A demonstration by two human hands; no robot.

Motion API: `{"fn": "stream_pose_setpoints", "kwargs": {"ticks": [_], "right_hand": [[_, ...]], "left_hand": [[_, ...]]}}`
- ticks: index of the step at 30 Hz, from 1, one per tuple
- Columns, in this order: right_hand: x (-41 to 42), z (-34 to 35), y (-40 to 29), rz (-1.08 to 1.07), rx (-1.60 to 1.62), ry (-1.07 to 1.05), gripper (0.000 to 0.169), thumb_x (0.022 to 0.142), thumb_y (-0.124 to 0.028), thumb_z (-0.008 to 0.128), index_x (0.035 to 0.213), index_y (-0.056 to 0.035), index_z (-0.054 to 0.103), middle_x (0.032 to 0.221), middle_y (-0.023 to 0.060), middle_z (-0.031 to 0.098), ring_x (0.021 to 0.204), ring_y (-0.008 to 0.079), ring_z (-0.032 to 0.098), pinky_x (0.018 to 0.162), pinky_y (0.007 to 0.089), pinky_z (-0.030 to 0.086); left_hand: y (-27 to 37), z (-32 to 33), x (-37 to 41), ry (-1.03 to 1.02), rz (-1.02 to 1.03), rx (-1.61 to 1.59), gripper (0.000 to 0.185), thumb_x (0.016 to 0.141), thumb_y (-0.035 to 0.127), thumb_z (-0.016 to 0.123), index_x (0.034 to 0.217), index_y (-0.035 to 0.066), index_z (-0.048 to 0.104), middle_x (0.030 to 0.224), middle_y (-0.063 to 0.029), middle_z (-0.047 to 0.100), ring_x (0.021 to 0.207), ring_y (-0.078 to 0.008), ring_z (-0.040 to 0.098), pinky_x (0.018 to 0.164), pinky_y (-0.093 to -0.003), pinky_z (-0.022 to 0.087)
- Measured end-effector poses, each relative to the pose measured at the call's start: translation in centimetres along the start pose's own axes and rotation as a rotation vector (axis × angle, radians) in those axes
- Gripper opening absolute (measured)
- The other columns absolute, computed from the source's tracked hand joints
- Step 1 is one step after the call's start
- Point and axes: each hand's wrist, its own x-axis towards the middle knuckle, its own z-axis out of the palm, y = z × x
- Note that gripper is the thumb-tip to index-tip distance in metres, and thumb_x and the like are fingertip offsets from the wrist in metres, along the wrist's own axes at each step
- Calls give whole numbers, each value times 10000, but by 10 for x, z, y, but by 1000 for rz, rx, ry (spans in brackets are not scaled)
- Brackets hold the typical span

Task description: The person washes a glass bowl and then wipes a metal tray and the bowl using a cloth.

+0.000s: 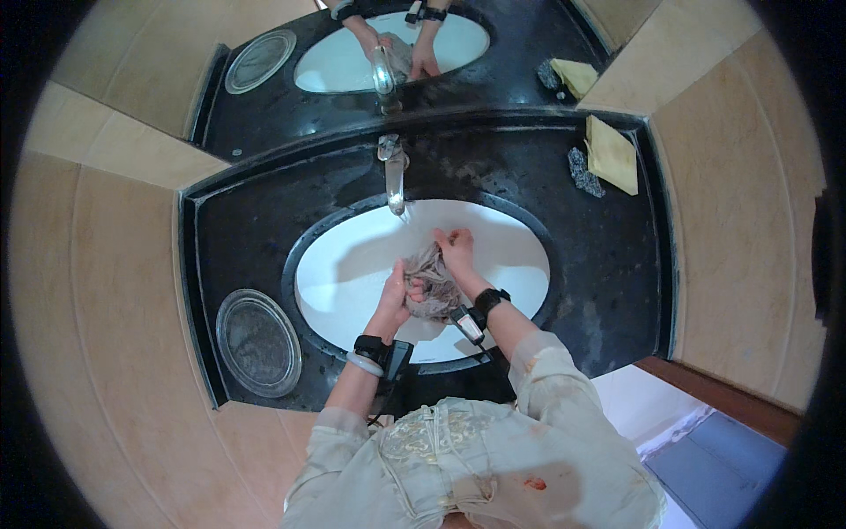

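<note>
Bunched in the white oval sink basin (344, 264) is a wet, greyish-brown cloth (433, 294). My left hand (398, 297) grips its left side, with the fingertips curled over the fabric. At the cloth's upper right edge, my right hand (456, 250) pinches part of it between thumb and fingers. Above the basin's back rim stands a chrome faucet (394, 175), and a thin stream of water appears at its spout. The underside of the cloth is hidden. Both wrists wear black straps with small devices attached.
A round clear glass plate (259, 342) lies on the black stone countertop (476, 162), left of the basin. At the back right, a yellow cloth (613, 155) rests beside a grey steel-wool scourer (585, 173). Behind the counter, a mirror (515, 40) reflects the basin and hands. Tiled walls flank both sides.
</note>
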Motion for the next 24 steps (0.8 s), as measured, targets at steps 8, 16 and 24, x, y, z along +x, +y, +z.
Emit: {"fn": "stream_pose_setpoints", "kwargs": {"ticks": [8,16,24], "right_hand": [[-99,-47,-72,56,235,-1110,617,822,-312,648,1304,-21,394,986,88,590,845,177,597,657,293,507],[-78,-71,-95,-493,-317,-621,439,686,-176,652,1091,-31,562,963,211,623,882,355,612,781,428,480],[-80,-82,-122,-548,-497,-629,432,676,-85,588,1095,-11,514,977,224,580,935,409,552,794,466,446]], "left_hand": [[42,-1,-18,-7,286,-220,581,977,510,305,1228,16,478,1061,-130,618,868,-191,584,844,-350,488],[26,-38,-51,192,198,62,496,937,375,526,1314,131,314,1212,-193,490,1096,-272,499,943,-419,438],[10,-68,-76,204,206,-48,467,925,322,546,1260,56,361,1169,-174,495,1058,-266,522,902,-392,468]]}}
